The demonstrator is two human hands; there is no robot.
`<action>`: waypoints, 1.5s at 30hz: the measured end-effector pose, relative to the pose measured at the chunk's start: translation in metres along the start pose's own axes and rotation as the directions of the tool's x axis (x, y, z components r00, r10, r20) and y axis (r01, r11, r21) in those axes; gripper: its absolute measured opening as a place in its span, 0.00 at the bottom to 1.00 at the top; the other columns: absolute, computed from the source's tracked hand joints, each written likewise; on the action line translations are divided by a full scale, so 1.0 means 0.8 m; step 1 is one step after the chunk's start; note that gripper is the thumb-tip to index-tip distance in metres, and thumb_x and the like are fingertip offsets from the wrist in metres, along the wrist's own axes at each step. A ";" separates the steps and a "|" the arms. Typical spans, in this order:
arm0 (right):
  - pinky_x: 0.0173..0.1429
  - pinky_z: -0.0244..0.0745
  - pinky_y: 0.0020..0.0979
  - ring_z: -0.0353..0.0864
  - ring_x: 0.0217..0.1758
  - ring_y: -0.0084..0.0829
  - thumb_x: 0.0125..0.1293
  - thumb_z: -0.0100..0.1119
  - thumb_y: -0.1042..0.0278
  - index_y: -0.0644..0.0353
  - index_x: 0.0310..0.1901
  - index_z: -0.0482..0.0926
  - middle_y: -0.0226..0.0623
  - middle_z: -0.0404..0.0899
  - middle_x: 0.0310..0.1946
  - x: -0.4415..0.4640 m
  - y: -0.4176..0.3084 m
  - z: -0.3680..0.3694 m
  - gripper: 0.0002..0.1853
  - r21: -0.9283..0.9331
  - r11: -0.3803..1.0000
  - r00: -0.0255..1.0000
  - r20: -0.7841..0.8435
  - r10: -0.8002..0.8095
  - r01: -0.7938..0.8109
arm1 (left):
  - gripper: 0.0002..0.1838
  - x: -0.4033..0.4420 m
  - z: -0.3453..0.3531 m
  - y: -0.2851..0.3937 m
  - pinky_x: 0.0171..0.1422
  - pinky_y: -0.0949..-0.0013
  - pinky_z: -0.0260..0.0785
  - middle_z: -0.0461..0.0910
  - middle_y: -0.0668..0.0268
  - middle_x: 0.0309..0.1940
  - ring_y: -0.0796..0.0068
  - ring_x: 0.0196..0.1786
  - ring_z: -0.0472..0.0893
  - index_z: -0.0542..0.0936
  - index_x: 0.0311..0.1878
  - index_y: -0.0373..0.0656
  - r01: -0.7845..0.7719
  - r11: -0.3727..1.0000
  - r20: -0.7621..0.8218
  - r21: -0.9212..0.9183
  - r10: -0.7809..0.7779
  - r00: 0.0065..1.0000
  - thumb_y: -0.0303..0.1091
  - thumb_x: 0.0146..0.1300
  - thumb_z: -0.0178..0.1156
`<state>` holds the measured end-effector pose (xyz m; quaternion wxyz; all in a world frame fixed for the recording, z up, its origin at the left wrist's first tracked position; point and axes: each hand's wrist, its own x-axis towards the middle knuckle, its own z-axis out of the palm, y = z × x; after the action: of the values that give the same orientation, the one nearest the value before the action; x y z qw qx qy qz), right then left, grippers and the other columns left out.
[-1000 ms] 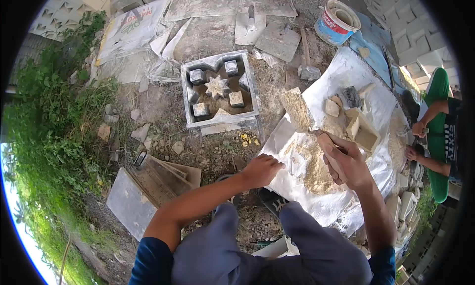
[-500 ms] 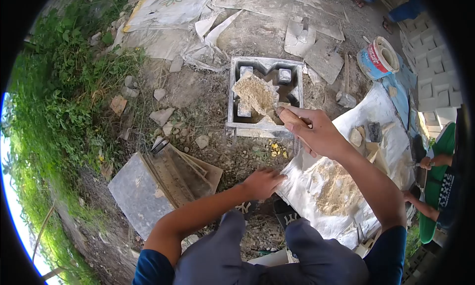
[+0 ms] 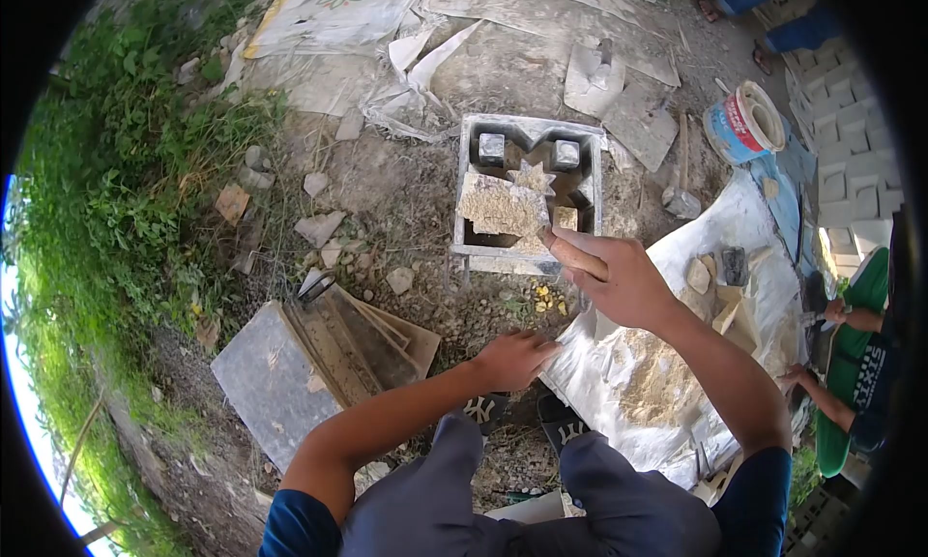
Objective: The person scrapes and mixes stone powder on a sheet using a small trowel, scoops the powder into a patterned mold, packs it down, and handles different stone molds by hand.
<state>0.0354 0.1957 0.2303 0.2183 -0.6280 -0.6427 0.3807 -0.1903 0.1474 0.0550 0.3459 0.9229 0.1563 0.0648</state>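
My right hand is closed round the wooden handle of a trowel. The trowel's blade carries a flat load of sandy, pale mix and hangs over a grey metal mould. Inside the mould show square blocks and a star-shaped core; its lower middle is partly hidden by the blade. My left hand is low, its fingers closed at the near corner of a white sack sheet. A heap of the same sandy mix lies on that sheet, under my right forearm.
Grey plates lie stacked left of my knees. A hammer and a paint bucket stand right of the mould. A flat board with a handle lies behind. Another person's hand shows at right; weeds grow at left.
The loaded trowel has tilted flatter and dropped slightly over the mould, uncovering the star-shaped core. My right hand has moved slightly right and down. My left hand has hardly moved.
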 end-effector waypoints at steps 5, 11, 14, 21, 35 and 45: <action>0.47 0.79 0.45 0.84 0.43 0.54 0.68 0.65 0.64 0.48 0.71 0.74 0.50 0.84 0.42 -0.004 0.004 0.000 0.29 -0.170 0.985 0.999 -0.028 -0.037 0.031 | 0.19 0.000 0.002 0.000 0.60 0.52 0.75 0.81 0.58 0.46 0.55 0.52 0.83 0.76 0.63 0.48 0.011 1.000 0.004 0.007 -0.011 1.000 0.36 0.71 0.58; 0.46 0.81 0.45 0.85 0.43 0.51 0.68 0.64 0.66 0.45 0.72 0.73 0.47 0.84 0.47 -0.024 0.009 -0.010 0.30 -0.344 0.938 0.998 -0.030 -0.056 0.043 | 0.18 0.004 0.006 -0.002 0.62 0.52 0.75 0.81 0.59 0.48 0.55 0.55 0.81 0.76 0.62 0.47 0.044 0.998 -0.020 0.051 -0.043 0.999 0.36 0.71 0.58; 0.45 0.82 0.40 0.87 0.44 0.44 0.69 0.64 0.70 0.49 0.72 0.73 0.47 0.84 0.49 -0.044 0.036 -0.001 0.29 -0.173 0.982 0.977 -0.184 -0.112 0.080 | 0.16 0.012 0.006 0.001 0.63 0.52 0.75 0.81 0.60 0.49 0.55 0.57 0.80 0.78 0.59 0.46 0.086 0.995 -0.059 0.046 -0.083 0.995 0.37 0.70 0.59; 0.40 0.76 0.35 0.82 0.34 0.28 0.73 0.62 0.72 0.61 0.68 0.74 0.43 0.86 0.35 -0.190 0.115 0.051 0.23 0.492 0.836 0.646 -0.561 0.517 -0.242 | 0.14 0.065 0.007 0.023 0.63 0.54 0.76 0.81 0.62 0.52 0.57 0.63 0.78 0.82 0.49 0.43 0.082 0.996 -0.084 0.015 -0.081 0.993 0.42 0.68 0.64; 0.63 0.77 0.46 0.83 0.58 0.57 0.74 0.60 0.57 0.61 0.62 0.80 0.57 0.84 0.54 -0.453 0.269 0.119 0.21 0.473 0.741 0.357 -0.666 0.655 -0.477 | 0.33 0.155 -0.076 0.103 0.75 0.42 0.60 0.72 0.51 0.68 0.43 0.71 0.68 0.75 0.68 0.43 -0.295 0.834 0.298 0.467 0.166 0.940 0.51 0.64 0.68; 0.60 0.80 0.36 0.86 0.55 0.37 0.79 0.58 0.55 0.69 0.64 0.78 0.48 0.86 0.54 -0.694 0.344 0.155 0.25 0.883 0.466 -0.145 -0.468 0.872 -0.053 | 0.42 0.240 -0.007 0.201 0.79 0.36 0.54 0.62 0.51 0.77 0.40 0.77 0.61 0.67 0.77 0.52 -0.409 0.753 0.368 0.516 0.236 0.899 0.57 0.63 0.67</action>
<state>0.1818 -0.3934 0.0540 0.5817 -0.7918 0.1499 0.1102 0.0283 0.1008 0.1673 0.0492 0.9961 -0.0453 -0.0582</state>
